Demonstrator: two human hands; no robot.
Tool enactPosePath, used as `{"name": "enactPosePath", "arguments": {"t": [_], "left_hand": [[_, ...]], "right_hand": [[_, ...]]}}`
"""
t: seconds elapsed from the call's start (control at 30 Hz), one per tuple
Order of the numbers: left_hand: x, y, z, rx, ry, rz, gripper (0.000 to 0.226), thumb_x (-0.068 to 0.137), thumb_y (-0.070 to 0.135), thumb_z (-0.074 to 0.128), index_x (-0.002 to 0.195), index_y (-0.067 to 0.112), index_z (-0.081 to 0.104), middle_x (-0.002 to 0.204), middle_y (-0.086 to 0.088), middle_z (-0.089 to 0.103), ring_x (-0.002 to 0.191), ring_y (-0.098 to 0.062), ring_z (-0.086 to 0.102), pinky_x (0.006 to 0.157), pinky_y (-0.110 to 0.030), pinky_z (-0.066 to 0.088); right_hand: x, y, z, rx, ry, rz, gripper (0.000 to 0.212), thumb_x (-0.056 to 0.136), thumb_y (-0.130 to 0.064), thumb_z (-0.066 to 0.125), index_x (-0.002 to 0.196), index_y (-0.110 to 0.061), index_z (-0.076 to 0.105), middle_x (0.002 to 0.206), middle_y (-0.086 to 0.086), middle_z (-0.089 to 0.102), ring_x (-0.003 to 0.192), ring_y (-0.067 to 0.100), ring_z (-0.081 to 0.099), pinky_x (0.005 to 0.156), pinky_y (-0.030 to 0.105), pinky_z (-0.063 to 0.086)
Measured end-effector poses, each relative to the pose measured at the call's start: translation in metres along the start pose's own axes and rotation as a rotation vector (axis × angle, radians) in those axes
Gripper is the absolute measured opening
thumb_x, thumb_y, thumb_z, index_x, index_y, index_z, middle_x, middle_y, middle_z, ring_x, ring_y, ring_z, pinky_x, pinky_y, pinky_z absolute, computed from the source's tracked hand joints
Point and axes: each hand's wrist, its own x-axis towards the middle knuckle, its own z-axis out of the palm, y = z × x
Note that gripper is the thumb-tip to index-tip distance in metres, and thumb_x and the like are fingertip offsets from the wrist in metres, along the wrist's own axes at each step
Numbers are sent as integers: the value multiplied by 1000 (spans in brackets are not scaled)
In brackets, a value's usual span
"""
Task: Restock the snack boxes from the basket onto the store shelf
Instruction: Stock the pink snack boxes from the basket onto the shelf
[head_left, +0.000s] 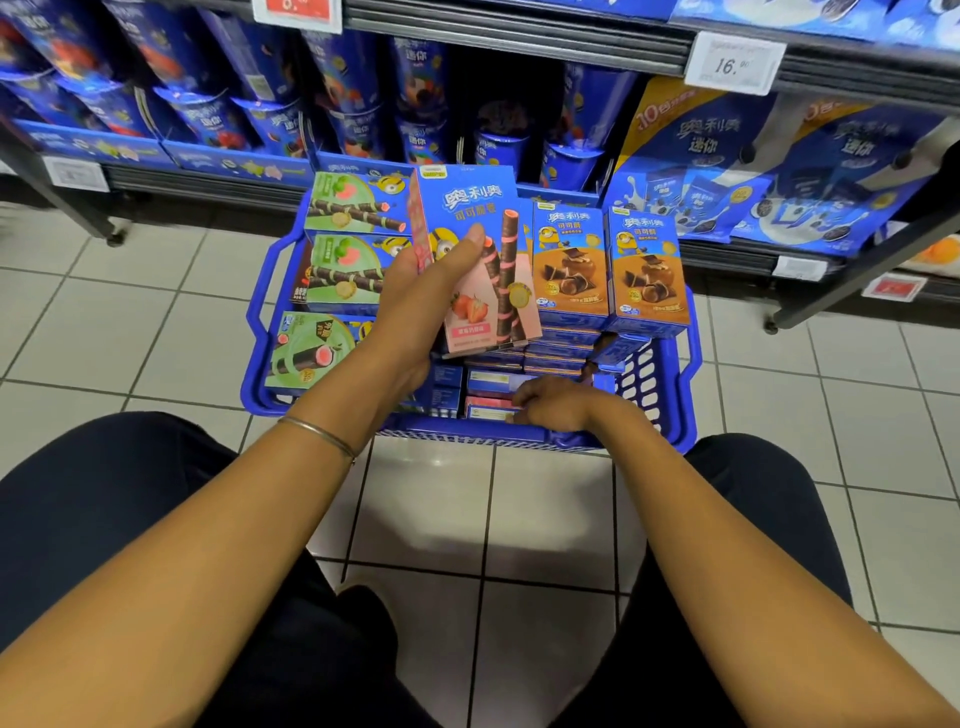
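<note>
**Strawberry box being held up over the basket**

The left grip (431, 291) is holding a snack box (470, 202) upright, with the thumb pressing across its front face and the palm wrapping its left edge. The box is showing a blue upper half with white lettering, a pink lower half with strawberries, and dark wafer rolls striped in pink. It is standing above the middle of the blue basket (519, 439), rising out of the grip toward the shelf (519, 31). The right grip (550, 408) is reaching down at the basket's near edge, fingers curling over flat-lying boxes (493, 384); I cannot tell whether it is pinching one. Two brown chocolate boxes (571, 265) are standing upright along the basket's far right, just beside the held box. Green boxes (353, 208) are lying stacked along the left edge. The basket is sitting on the tiled floor (156, 322).
</note>
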Motion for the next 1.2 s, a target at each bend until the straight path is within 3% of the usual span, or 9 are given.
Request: {"name": "enactPosePath", "arguments": {"t": [0.2,0.27,0.37,0.63,0.77,0.87,0.97,1.1,1.2], "left_hand": [[1,1,2,8,-12,-21,39,94,44,75,116,15,61,104,-16,77,89,-37,75,85,-56,63],[1,1,3,12,-15,-38,37,93,44,75,111,15,59,96,-13,74,81,-34,71,83,-56,64],[1,0,4,1,-32,-49,36,94,43,75,109,15,60,91,-9,73,70,-25,70,79,-50,65],[2,7,5,11,-69,-58,34,97,49,69,93,15,71,92,-13,74,78,-30,72,68,-38,63],[2,14,6,-60,-63,-116,61,98,59,60,136,11,64,125,-21,73,112,-43,72,94,-62,58],[2,19,4,-110,-85,-109,60,102,58,54,136,11,66,131,-25,69,118,-46,68,99,-67,53],[5,21,0,-189,-89,-93,57,106,55,49,140,13,64,133,-21,69,122,-45,66,99,-66,53],[6,24,-6,-239,-117,-51,50,108,53,44,138,18,65,128,-15,73,118,-40,70,98,-62,56],[8,24,-9,-239,-98,-38,51,109,52,43,141,17,62,128,-15,73,117,-38,71,98,-60,57]], "right_hand": [[12,8,0,-34,-6,-7,37,97,-38,65,130,-20,63,145,3,55,130,25,52,114,40,40],[16,13,3,31,41,-37,27,96,-39,68,116,-22,64,132,1,61,120,22,57,105,35,45],[13,14,5,110,147,-75,37,98,-46,63,120,-16,64,119,4,65,112,24,60,90,30,44],[-13,16,0,189,467,-190,41,102,-55,48,110,-19,65,100,8,72,94,26,66,87,49,54],[-31,21,-3,470,598,-288,30,104,-48,48,96,-26,66,90,-7,72,87,10,67,81,39,55],[-44,17,-7,655,661,-331,28,105,-47,48,89,-31,65,83,-13,70,79,3,66,72,27,51],[-53,14,-12,815,741,-312,33,104,-49,45,89,-28,66,87,-6,72,86,11,72,70,24,54],[-65,5,-28,1252,717,-220,42,96,-62,44,93,-32,75,92,-3,78,84,14,76,72,35,59],[-73,4,-39,1441,743,-299,30,97,-44,54,81,-30,76,84,-11,76,69,6,71,54,23,49]]}}
